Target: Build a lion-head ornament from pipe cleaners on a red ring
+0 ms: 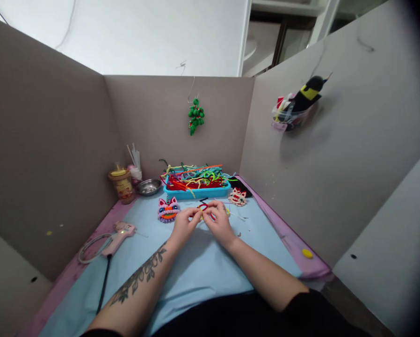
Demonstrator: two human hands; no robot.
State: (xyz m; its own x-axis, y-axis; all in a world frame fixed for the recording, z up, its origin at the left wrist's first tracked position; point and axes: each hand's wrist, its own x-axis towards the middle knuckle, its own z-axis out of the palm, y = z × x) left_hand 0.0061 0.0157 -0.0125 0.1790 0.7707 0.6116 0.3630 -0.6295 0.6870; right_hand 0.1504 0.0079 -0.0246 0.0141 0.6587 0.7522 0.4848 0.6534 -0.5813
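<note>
A fuzzy yellow stem sits a little below the centre of the frame, where we see both hands pinching it: the left hand and the right hand each press thumb to fingers, their tips nearly meeting. Most of the stem is hidden by the fingers. A red loop shows just behind them; whether it is joined to the stem, we cannot tell.

Near the left hand we find a purple animal face, and beyond the right hand a cream-and-red face. Behind, at mid-frame, a blue tray overflows with coloured stems. Left of it we see a metal bowl. At lower left, a pink glue gun lies on the blue-covered tabletop. Above, a green ornament hangs at upper centre.
</note>
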